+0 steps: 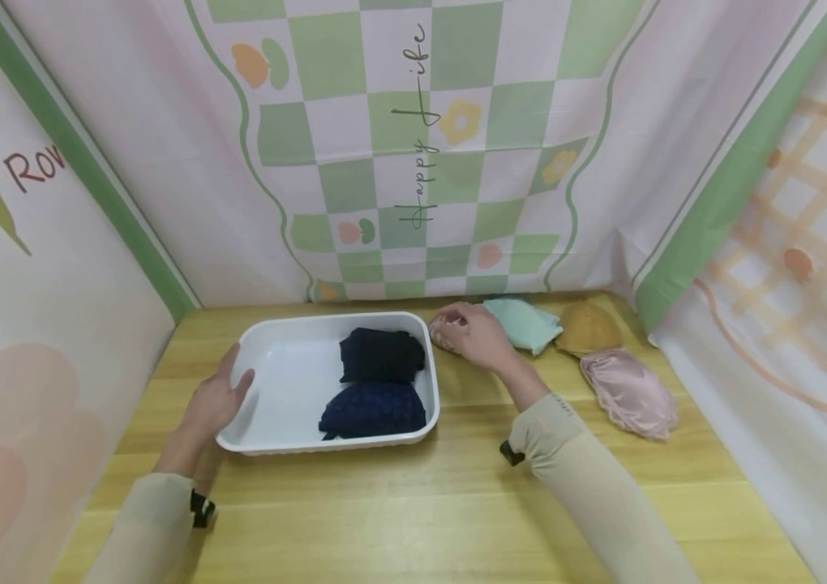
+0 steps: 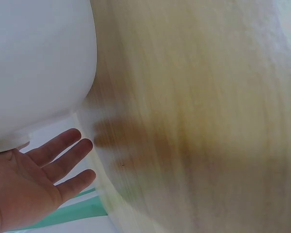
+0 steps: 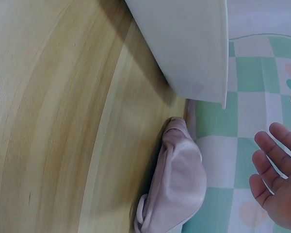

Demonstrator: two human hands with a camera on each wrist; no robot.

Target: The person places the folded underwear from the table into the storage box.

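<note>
A white plastic tray [image 1: 278,381] stands on the table, with a folded black bra [image 1: 382,355] and a folded navy bra [image 1: 373,410] side by side in its right half. My left hand [image 1: 212,401] rests at the tray's left end, fingers straight along the outside; the left wrist view shows the fingers [image 2: 63,158] spread by the wall. Over a folded pale pink bra [image 3: 179,179] just right of the tray hovers my right hand [image 1: 473,334]. In the right wrist view its fingers are loosely bent, apart from the bra, holding nothing.
Further right along the back lie a folded mint bra [image 1: 523,323] and a mustard one [image 1: 590,327]. A pink satin bra [image 1: 630,393] is in front of the mustard one. A checked curtain [image 1: 399,162] hangs right behind the wooden table [image 1: 355,519].
</note>
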